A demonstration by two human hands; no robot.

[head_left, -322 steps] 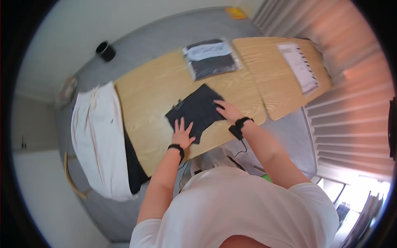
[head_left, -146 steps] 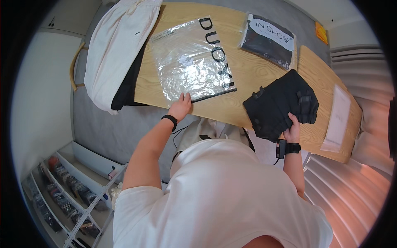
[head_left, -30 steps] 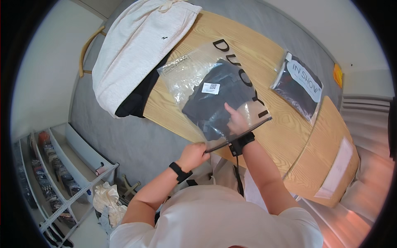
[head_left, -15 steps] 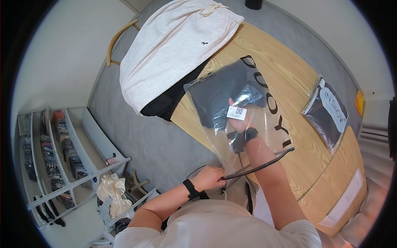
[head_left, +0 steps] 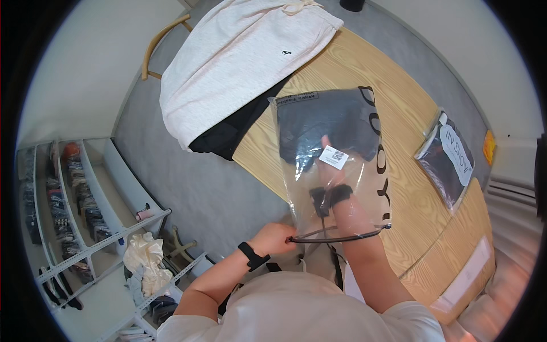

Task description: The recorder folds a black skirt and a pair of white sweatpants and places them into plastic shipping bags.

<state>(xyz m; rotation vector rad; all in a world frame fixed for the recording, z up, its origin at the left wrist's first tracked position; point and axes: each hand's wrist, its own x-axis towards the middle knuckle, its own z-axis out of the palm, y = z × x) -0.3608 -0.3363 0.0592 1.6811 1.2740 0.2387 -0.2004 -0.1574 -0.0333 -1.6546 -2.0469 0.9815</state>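
My left hand [head_left: 274, 238] pinches the left end of the dark-rimmed opening of a clear plastic bag [head_left: 305, 208]. Deep inside that bag is my right hand [head_left: 330, 172], its thumb lying over a folded dark grey garment [head_left: 330, 119] and its other fingers hidden beneath the cloth. The garment fills the far half of the bag. A white label [head_left: 334, 158] on the bag's face covers part of the right hand. Both wrists wear black bands, and the bag is held over the table's near edge.
On the wooden table [head_left: 342, 62], a cream garment with a drawstring [head_left: 245, 68] lies over a black garment [head_left: 228, 134]. A packaged dark garment [head_left: 444, 162] and an orange item [head_left: 489, 147] sit at the right. Shelves of packed clothes [head_left: 80, 199] and a cream cloth [head_left: 145, 262] are at left.
The bag has turned more upright, and its opening has come level and closer to me. My left hand has shifted slightly left and up; my right hand remains inside with the garment.
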